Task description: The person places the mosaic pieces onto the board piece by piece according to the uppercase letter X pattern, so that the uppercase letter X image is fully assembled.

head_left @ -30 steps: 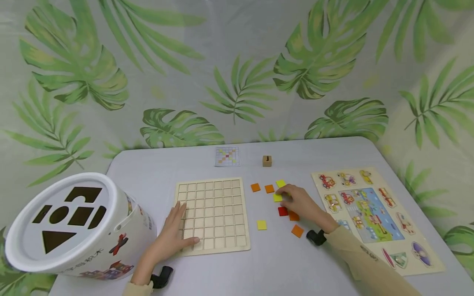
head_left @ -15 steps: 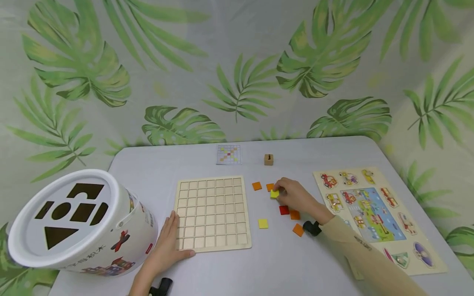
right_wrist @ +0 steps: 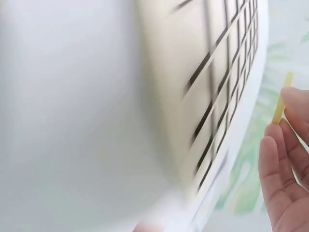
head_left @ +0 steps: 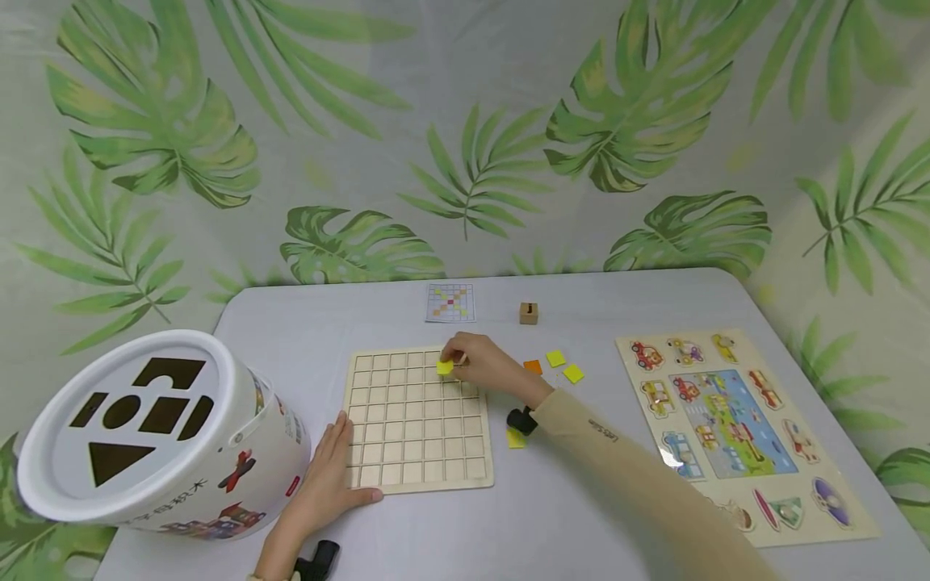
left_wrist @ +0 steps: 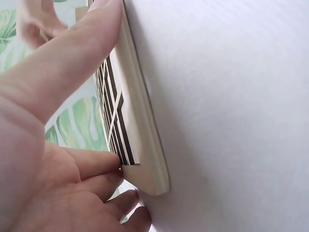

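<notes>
R hand (head_left: 475,365) pinches yellow tile (head_left: 445,367) – thin, square; L hand (head_left: 327,476) flat, steadies grid board (head_left: 417,460)

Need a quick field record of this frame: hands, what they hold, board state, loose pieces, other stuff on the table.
right hand: pinches a yellow square tile over the far right part of the grid board
left hand: rests on the near left corner of the grid board, fingers straight
board state: cells in view hold no tiles
loose tiles: two yellow tiles and an orange tile right of the board; another yellow tile partly hidden by the wrist
pattern card: beyond the board
wooden cube: right of the card
shape-sorter bucket: far left
vehicle puzzle: far right
</notes>
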A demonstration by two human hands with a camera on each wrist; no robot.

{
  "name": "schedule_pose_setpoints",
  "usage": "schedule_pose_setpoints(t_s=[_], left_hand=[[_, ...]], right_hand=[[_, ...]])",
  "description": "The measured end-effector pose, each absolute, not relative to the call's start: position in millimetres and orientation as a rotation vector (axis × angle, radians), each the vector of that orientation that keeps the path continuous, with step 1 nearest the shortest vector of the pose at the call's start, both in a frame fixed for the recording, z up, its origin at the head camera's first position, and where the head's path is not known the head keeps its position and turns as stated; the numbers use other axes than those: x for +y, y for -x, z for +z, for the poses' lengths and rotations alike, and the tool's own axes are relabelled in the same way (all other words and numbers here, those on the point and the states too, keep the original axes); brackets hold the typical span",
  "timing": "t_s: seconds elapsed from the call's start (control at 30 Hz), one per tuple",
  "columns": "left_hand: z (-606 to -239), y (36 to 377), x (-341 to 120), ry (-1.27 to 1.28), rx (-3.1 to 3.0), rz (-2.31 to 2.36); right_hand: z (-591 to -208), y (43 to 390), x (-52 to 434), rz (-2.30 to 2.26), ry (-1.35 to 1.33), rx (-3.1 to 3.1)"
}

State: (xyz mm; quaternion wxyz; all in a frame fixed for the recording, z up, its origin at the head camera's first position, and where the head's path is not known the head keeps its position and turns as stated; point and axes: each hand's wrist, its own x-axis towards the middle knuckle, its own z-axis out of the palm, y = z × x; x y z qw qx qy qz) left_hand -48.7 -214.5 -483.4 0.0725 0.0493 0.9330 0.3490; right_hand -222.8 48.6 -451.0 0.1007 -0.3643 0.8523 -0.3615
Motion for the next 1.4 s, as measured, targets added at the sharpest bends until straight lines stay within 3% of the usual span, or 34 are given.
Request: schedule_pose_setpoints(t_s=[0.4, 0.83, 1.07, 1.4], left_hand=[[-485.1, 48.5, -214.6, -0.134, 2.803, 1.037], [-483.9, 47.7, -215.8, -0.13, 2.781, 1.046], [-484.1, 48.4, -214.4, -0.115, 2.79, 1.036], [-487.3, 49.4, -213.4, -0.093, 2.783, 1.019]], right_hand=[[-459.7, 230.2, -44.9, -0.845, 1.108, 2.499], [-466.6, 225.9, -68.0, -0.766, 1.08, 2.555], [-456.8, 229.9, -33.1, -0.962, 0.993, 2.474], [-457.2, 242.4, 96.8, -1.102, 0.869, 2.545]])
